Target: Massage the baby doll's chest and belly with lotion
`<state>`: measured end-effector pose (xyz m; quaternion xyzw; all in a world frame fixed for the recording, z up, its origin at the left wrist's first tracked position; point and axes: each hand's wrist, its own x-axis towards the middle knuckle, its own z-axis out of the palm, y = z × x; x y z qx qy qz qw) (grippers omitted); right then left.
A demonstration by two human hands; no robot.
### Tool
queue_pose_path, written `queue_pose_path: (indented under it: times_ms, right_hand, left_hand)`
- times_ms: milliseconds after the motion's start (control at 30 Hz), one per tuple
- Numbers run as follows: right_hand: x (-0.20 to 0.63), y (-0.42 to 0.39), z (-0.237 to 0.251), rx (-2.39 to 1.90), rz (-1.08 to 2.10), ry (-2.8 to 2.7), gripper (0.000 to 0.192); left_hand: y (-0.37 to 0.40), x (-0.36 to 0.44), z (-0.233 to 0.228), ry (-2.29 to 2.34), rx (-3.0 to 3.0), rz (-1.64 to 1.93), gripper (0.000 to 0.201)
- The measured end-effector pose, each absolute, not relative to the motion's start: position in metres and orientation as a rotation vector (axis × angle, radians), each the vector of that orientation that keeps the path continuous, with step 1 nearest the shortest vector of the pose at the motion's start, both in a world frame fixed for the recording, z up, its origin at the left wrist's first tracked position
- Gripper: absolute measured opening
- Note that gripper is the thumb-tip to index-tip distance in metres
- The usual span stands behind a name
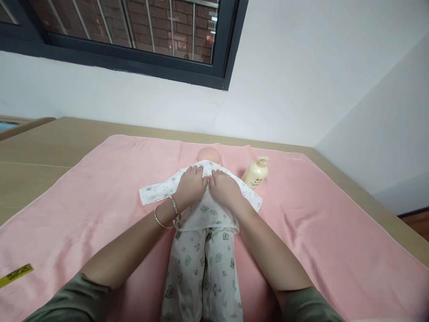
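Note:
A baby doll [208, 155] lies on its back on a pink towel [100, 197], dressed in a white printed top [157, 191] and matching trousers [201, 273]. My left hand [190, 187] rests flat on the doll's chest, two metal bangles on its wrist. My right hand [225, 188] lies flat beside it on the top, fingertips almost touching the left hand. Both hands press on the cloth, fingers together, and neither grips anything. Only the top of the doll's head shows past my hands.
A cream lotion bottle [256, 172] lies on the towel right of the doll's head. The towel covers a tan table [36, 152] against a white wall with a dark-framed window [134, 49]. A yellow label [15, 275] lies at the towel's near left.

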<state>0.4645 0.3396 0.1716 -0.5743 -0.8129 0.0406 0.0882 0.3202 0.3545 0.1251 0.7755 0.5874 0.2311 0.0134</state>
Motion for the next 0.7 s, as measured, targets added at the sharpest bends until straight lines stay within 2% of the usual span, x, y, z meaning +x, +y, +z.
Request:
queue_pose_path:
  times_ms: [167,367,533,600,700]
  right_hand:
    - [0.484,0.369,0.164,-1.723,0.258,-2.304,0.044]
    - [0.466,0.348,0.164,-1.810,-0.001,-2.362,0.049]
    - [0.450,0.322,0.168,-1.802,-0.149,-2.543,0.051]
    - [0.449,0.318,0.170,-1.802,-0.169,-2.565,0.051]
    - [0.452,0.321,0.176,-1.807,-0.078,-2.499,0.042]
  left_hand:
    - [0.337,0.330,0.131,1.752,2.578,0.681,0.043]
    - [0.351,0.318,0.142,1.690,2.509,0.656,0.035]
    - [0.364,0.314,0.129,1.742,2.463,0.713,0.039]
    - [0.365,0.314,0.125,1.760,2.453,0.702,0.042]
    - [0.364,0.315,0.123,1.782,2.437,0.697,0.046]
